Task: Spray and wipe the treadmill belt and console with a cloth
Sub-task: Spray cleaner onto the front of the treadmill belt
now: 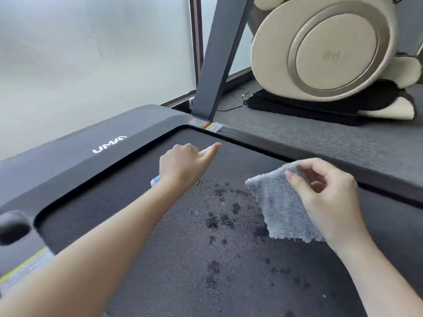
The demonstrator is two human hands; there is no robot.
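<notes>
Bare forearms reached over the treadmill belt (160, 248), which was dotted with wet spots (219, 216). The left hand (183, 165) curled round a mostly hidden spray bottle (155, 180), index finger stretched out. The right hand (329, 195) pinched the grey cloth (274, 207) by its upper edge, near the belt's right side.

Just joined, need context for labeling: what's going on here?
A person is cleaning the treadmill belt. The left hand is curled round what looks like the spray bottle. The bottle is mostly hidden, with only a white-and-blue bit showing, and the index finger sticks out. The right hand pinches a grey fleecy cloth by its upper edge over the belt's right side. Dark wet spots speckle the belt between the hands, not yet wiped. The console is out of view.
</notes>
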